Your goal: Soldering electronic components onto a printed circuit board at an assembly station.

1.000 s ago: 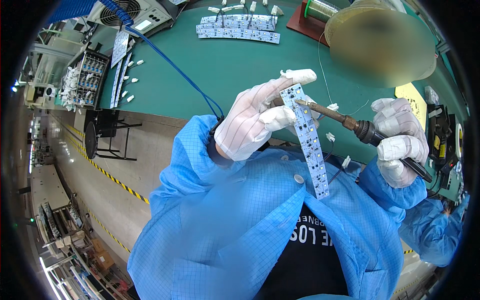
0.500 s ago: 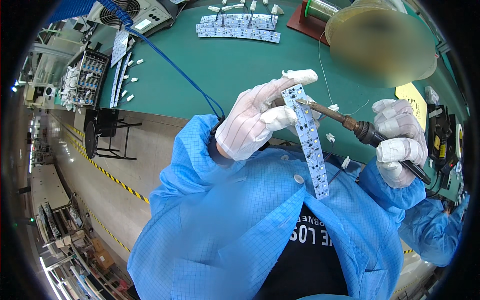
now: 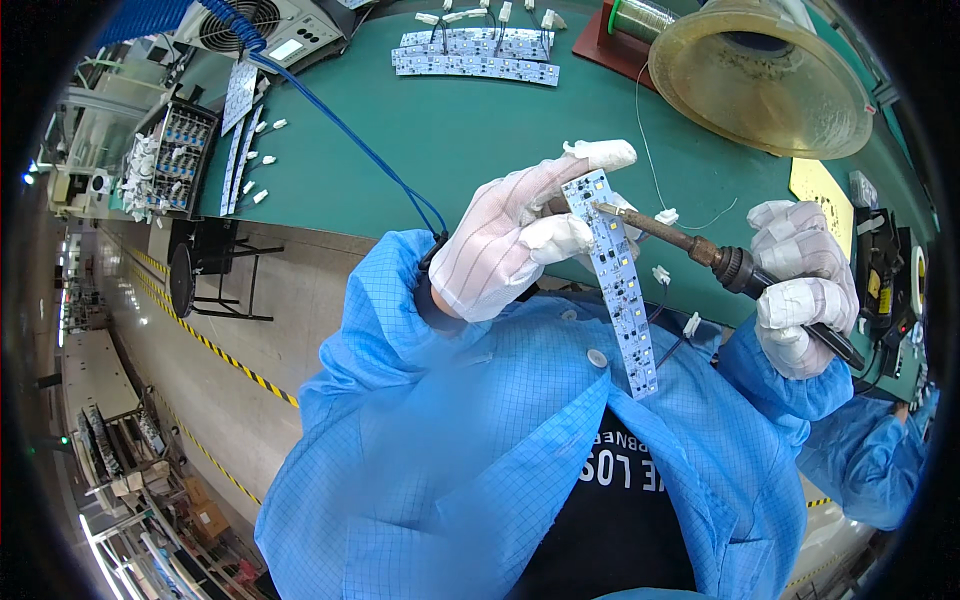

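My left hand (image 3: 510, 230), in a striped white glove with wrapped fingertips, pinches the upper part of a narrow white LED circuit board (image 3: 622, 290). The board hangs slanted in front of my chest, its component side showing. In my gloved right hand (image 3: 805, 285) is a soldering iron (image 3: 735, 268) with a black handle. Its tip meets or nearly meets the board close to the upper end, beside my left thumb. White connectors (image 3: 661, 275) on dark wires hang behind the board. The fingers of my left hand behind the board are partly hidden.
Several LED boards (image 3: 475, 68) lie at the back of the green bench (image 3: 330, 180). A solder spool (image 3: 643, 20) on a stand and a fume funnel (image 3: 760, 90) stand back right. A blue cord (image 3: 350, 130) runs to my left wrist. A co-worker's blue sleeve (image 3: 860, 460) shows at right.
My right hand and the soldering iron's handle have shifted very slightly right and down. The iron's tip stays at the same spot on the board, and my left hand is still.
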`<action>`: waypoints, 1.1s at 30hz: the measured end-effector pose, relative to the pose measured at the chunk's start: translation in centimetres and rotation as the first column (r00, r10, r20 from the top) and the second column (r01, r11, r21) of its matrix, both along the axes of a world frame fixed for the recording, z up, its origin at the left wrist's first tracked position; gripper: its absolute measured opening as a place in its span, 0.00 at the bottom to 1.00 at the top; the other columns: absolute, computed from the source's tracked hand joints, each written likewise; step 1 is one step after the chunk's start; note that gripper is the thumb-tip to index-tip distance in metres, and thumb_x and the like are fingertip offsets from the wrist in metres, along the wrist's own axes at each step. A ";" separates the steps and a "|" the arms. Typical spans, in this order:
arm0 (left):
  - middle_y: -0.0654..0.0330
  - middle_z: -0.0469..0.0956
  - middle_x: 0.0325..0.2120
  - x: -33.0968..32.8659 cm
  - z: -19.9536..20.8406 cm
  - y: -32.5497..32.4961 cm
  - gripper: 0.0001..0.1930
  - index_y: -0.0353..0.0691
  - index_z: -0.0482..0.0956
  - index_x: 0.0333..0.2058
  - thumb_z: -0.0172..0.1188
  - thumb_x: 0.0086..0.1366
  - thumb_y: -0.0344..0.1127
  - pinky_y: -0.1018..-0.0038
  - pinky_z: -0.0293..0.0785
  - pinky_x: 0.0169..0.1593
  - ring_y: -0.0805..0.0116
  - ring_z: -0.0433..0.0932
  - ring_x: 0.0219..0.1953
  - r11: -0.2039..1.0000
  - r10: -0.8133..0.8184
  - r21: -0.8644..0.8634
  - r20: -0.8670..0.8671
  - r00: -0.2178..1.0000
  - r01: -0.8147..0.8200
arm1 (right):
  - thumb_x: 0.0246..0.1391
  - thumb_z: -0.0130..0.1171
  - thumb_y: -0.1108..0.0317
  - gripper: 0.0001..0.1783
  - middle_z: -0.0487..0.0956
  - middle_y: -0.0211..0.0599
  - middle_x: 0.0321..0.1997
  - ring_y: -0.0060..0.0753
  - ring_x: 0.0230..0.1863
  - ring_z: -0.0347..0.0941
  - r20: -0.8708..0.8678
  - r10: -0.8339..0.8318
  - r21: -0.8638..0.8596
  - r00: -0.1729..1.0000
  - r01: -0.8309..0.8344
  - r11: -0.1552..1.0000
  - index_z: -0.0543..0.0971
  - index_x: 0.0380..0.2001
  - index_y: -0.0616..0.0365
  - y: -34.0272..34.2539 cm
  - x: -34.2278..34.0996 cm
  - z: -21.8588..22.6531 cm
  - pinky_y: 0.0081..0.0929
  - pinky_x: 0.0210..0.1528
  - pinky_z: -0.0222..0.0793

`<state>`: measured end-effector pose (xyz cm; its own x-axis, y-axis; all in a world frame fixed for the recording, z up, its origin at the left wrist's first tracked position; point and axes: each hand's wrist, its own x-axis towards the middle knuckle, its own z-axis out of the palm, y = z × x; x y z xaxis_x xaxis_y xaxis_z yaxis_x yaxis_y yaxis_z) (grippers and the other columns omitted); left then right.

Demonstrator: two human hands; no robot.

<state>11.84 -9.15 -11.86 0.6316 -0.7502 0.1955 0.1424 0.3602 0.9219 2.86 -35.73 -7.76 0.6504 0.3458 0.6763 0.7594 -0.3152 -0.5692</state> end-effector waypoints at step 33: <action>0.51 0.77 0.43 0.0 0.2 0.1 0.27 0.38 0.63 0.61 0.50 0.62 0.28 0.70 0.75 0.52 0.64 0.78 0.46 0.997 0.017 0.070 -0.008 1.000 -0.017 | 0.51 0.61 0.46 0.17 0.72 0.33 0.27 0.37 0.31 0.68 0.028 -0.023 -0.042 0.999 0.024 0.999 0.80 0.29 0.48 0.1 0.0 0.4 0.48 0.43 0.69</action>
